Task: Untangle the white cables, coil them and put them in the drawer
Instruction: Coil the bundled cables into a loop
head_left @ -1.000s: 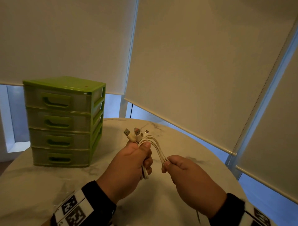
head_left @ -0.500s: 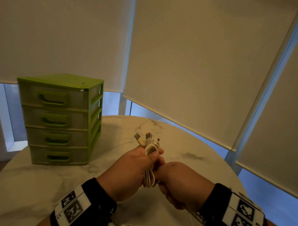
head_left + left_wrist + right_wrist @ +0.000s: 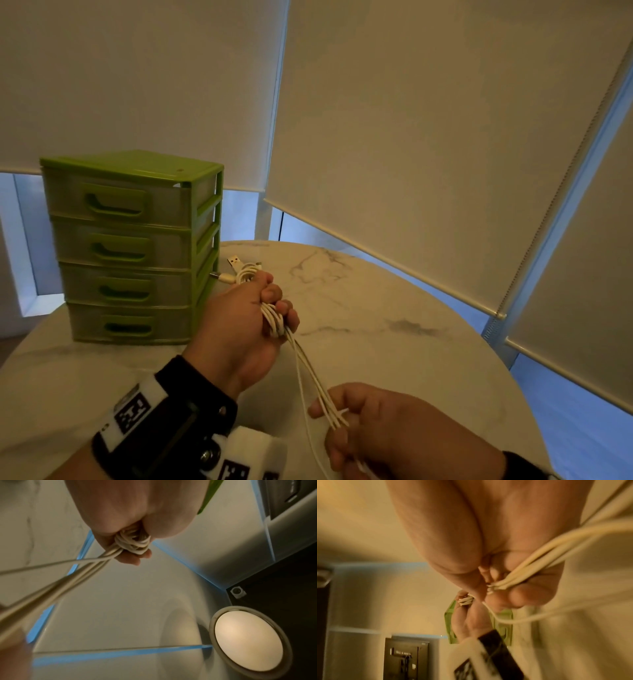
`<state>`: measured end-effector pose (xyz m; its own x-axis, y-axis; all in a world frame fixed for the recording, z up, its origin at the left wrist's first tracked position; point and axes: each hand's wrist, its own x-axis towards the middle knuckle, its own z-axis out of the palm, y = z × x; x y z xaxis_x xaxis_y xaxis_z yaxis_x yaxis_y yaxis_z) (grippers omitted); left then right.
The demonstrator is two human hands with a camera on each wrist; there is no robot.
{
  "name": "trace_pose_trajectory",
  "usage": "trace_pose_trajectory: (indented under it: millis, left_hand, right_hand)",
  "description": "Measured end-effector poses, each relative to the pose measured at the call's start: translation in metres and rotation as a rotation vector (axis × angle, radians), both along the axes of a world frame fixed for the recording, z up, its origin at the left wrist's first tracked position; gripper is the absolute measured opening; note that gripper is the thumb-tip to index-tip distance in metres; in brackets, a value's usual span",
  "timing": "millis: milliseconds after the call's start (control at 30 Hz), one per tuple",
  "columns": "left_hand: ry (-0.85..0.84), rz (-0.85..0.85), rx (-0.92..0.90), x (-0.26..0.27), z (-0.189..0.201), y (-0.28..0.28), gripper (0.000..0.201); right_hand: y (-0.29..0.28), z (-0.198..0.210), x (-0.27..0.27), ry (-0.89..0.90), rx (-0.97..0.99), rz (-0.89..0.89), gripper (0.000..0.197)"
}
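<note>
A person's right hand (image 3: 394,425), nearest the head camera and low above a round marble table (image 3: 394,308), pinches a bundle of white cables (image 3: 308,373) between thumb and curled fingers. The strands enter the grip side by side, and one looser strand drops away below the hand. The right wrist view, blurred, shows the same: the cables (image 3: 530,572) pressed under the thumb against the fingers, fanning out behind the hand (image 3: 488,547).

From there the strands run taut, up and away, to the left hand (image 3: 239,329), which is held higher and farther out over the table. Its fingers are curled tight round a coiled bunch of the same cables, with loops showing between the knuckles. The left wrist view shows the coil (image 3: 133,543) packed into the closed fist (image 3: 133,513), strands leaving it toward the lower left. Above the fist, several plug ends (image 3: 239,270) stick out, a flat USB plug among them.

Just beyond the left hand, at the table's far left, stands a green four-drawer organiser (image 3: 133,246), all four drawers closed. Both wrists wear dark bands with black-and-white square markers (image 3: 132,411). Behind the table, pale roller blinds (image 3: 411,120) cover the windows.
</note>
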<state>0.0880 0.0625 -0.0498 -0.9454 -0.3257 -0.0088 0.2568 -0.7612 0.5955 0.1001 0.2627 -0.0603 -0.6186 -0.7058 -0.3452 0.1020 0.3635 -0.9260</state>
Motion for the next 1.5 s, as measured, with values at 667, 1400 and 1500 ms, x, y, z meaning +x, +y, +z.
trace_pose_trajectory:
  millis: [667, 1400, 1500]
  left_hand:
    - [-0.042, 0.202, -0.075, -0.004, 0.002, -0.021, 0.047]
    - [0.276, 0.141, -1.255, 0.017, -0.030, 0.030, 0.082]
    - [0.222, 0.112, -1.460, 0.016, -0.025, 0.031, 0.071]
  right_hand:
    - [0.030, -0.115, -0.070, 0.651, 0.442, 0.186, 0.049]
    - [-0.013, 0.071, -0.002, 0.847, 0.179, -0.298, 0.031]
    - [-0.016, 0.066, -0.006, 0.715, 0.098, -0.366, 0.032]
